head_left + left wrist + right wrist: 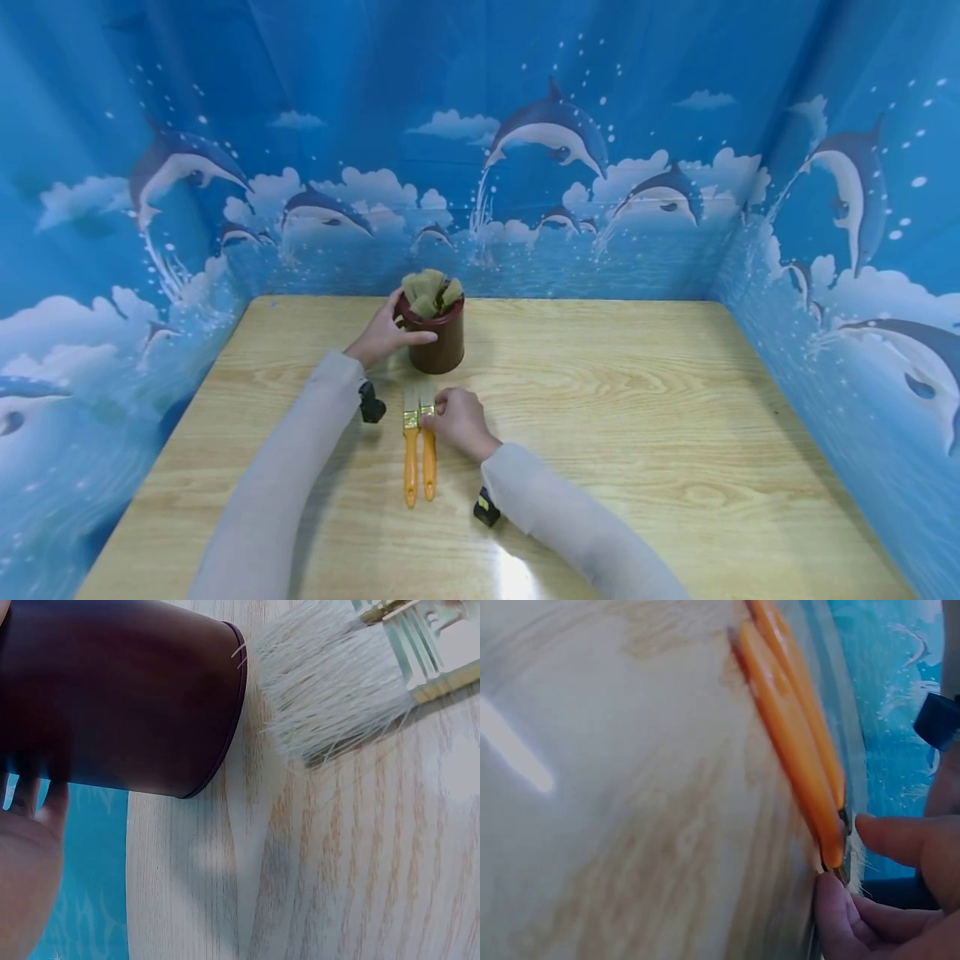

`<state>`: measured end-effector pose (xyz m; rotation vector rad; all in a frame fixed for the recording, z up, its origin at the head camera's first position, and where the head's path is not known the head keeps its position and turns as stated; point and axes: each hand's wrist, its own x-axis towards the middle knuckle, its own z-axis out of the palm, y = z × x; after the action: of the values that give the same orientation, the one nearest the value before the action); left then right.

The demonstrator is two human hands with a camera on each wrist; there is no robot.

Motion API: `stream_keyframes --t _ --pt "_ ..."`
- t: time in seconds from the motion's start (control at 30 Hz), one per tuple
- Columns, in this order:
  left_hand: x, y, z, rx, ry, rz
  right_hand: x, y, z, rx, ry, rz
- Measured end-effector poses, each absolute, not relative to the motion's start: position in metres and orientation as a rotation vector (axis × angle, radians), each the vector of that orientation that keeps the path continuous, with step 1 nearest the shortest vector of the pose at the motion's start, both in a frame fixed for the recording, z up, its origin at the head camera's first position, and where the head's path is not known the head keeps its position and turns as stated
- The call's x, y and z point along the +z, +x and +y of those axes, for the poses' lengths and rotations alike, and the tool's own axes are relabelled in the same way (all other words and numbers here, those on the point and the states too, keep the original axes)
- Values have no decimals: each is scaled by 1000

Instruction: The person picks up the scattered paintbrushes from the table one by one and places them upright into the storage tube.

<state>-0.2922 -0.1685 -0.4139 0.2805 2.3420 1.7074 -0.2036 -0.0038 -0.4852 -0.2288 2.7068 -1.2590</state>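
Note:
A dark red-brown cylindrical pot (444, 346) stands upright near the back of the table, also close up in the left wrist view. Several pale, bristle-like brush heads (426, 292) stick out of its top. My left hand (386, 333) grips the pot from its left side, thumb across the front. Two flat paintbrushes with orange handles lie side by side before it, bristles toward the pot. My right hand (459, 421) pinches the right paintbrush (429, 467) near its metal band, thumb and fingers on either side in the right wrist view. The left paintbrush (410, 467) lies just beside it.
The light wood-grain table (637, 417) extends to both sides. A blue curtain (465, 83) printed with dolphins and clouds stands along the back and both sides. Small black devices are on the left wrist (371, 403) and right wrist (486, 508).

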Motion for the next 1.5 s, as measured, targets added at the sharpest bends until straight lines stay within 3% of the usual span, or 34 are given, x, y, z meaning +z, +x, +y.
stream_keyframes --t 0.37,0.83,1.5 --pt "-430 -305 -173 1719 286 2335 -492 -204 -4 -1208 -388 2832" --pt "-446 -313 -175 1721 288 2370 -478 -199 4 -1148 -347 2777" --pt "-442 -311 -175 1727 297 2351 -450 -220 45 -1262 -31 2683"
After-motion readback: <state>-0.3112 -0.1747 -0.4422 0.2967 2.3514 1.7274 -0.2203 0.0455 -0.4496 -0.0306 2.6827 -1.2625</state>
